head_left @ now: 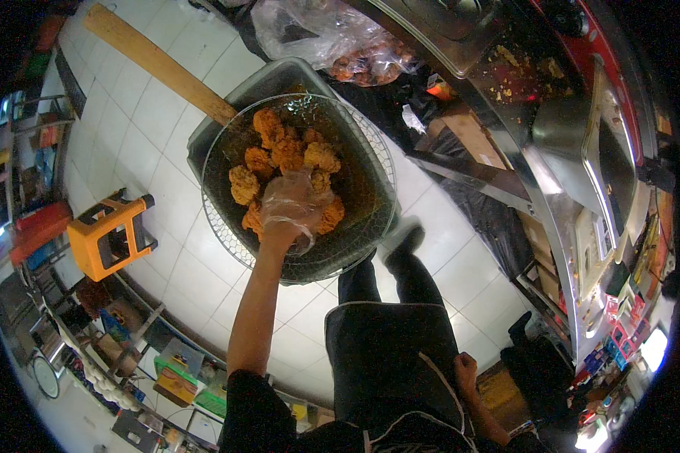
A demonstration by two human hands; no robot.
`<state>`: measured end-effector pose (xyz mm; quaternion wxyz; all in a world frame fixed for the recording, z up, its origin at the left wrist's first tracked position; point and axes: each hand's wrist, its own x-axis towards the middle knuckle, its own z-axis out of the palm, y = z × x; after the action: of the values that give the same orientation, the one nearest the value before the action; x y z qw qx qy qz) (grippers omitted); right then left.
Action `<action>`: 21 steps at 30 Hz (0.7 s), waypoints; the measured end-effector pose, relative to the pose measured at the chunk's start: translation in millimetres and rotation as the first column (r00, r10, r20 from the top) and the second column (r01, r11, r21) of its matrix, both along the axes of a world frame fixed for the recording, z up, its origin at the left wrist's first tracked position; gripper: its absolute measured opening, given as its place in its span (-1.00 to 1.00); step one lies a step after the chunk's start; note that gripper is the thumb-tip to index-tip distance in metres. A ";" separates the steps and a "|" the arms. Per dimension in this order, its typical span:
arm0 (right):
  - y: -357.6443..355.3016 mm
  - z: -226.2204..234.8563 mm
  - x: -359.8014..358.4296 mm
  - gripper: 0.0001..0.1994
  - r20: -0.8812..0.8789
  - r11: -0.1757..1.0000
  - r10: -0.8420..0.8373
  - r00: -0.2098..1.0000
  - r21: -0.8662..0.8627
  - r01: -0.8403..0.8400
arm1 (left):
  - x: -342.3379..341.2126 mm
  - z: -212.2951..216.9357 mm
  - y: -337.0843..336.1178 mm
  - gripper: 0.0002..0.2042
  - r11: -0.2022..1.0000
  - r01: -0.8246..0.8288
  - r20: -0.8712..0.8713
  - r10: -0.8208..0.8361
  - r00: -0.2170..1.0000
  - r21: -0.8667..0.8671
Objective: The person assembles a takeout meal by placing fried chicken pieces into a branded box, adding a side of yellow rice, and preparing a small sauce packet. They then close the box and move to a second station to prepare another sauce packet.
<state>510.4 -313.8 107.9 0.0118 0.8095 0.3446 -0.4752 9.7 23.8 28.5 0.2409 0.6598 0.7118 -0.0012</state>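
My left hand [293,202], in a clear plastic glove, reaches down into a round wire strainer [208,204] and touches the fried chicken pieces [285,149] there. Its fingers point down among the browned, crusty pieces, and I cannot see whether they grip one. The strainer lies across a grey-green plastic bin [276,74] with dark, wet-looking inner walls. A flat wooden handle [159,64] runs from the strainer toward the upper left. My right hand [467,370] is bare and closed in a fist beside the dark apron [393,362], with nothing visible in it.
An orange plastic stool [109,238] lies tipped over on the white tile floor [155,113] at the left. Beyond the bin is a clear plastic bag [310,30] of reddish-brown food. A metal counter [525,151] runs along the right. Crowded shelves [140,332] stand at the lower left.
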 end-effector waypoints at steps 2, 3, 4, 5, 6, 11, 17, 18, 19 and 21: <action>-1.1 0.8 2.4 -0.78 -0.014 0.999 0.015 1.000 0.040 -0.015 | 8.5 -13.7 1.3 -0.47 0.994 -0.061 0.009 0.062 0.998 -0.091; -2.0 1.0 3.4 -0.77 -0.019 1.000 -0.004 1.000 0.020 0.004 | 7.7 -19.4 -0.6 -0.46 0.987 -0.069 -0.007 0.068 0.998 -0.146; -2.7 0.8 4.2 -0.77 -0.023 1.000 -0.023 0.999 0.003 0.023 | 6.4 -25.8 -1.8 -0.46 0.988 -0.070 -0.023 0.068 0.997 -0.137; -3.4 0.1 4.6 -0.77 -0.022 0.999 -0.042 0.999 -0.012 0.042 | 4.7 -32.3 -1.9 -0.45 0.993 -0.065 -0.032 0.062 0.998 -0.103; -4.1 -0.9 4.7 -0.76 0.004 1.000 -0.012 1.000 -0.001 0.012 | -2.4 -37.4 -1.6 -0.45 0.957 -0.199 0.194 0.240 0.951 -0.209; -8.0 -5.2 3.3 -0.75 0.193 0.993 0.102 0.976 -0.079 -0.089 | -47.4 -25.6 -23.1 -0.42 0.866 -0.364 0.679 0.497 0.540 -0.344; -9.0 -9.1 11.3 -0.79 0.062 0.998 -0.005 0.998 -0.068 0.009 | -35.7 23.1 -61.3 -0.20 0.692 -0.559 0.868 0.485 -0.111 -0.457; -7.8 -11.0 12.5 -0.79 -0.004 1.000 -0.002 1.000 -0.021 0.002 | -35.3 37.8 -69.5 -0.18 0.708 -0.523 0.847 0.528 -0.053 -0.474; -5.1 -14.1 13.5 -0.80 -0.028 1.000 0.007 1.000 0.001 -0.007 | -34.9 54.0 -77.0 -0.16 0.759 -0.494 0.889 0.452 -0.071 -0.425; 1.9 -19.8 12.8 -0.79 -0.049 0.999 0.031 0.998 0.043 -0.029 | -13.0 83.2 -85.8 -0.20 0.744 -0.534 0.915 0.352 -0.196 -0.401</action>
<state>523.2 -311.9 88.1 -0.0067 0.7923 0.3669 -0.4875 -3.2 -62.0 111.7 0.5992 0.1825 0.5148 0.5853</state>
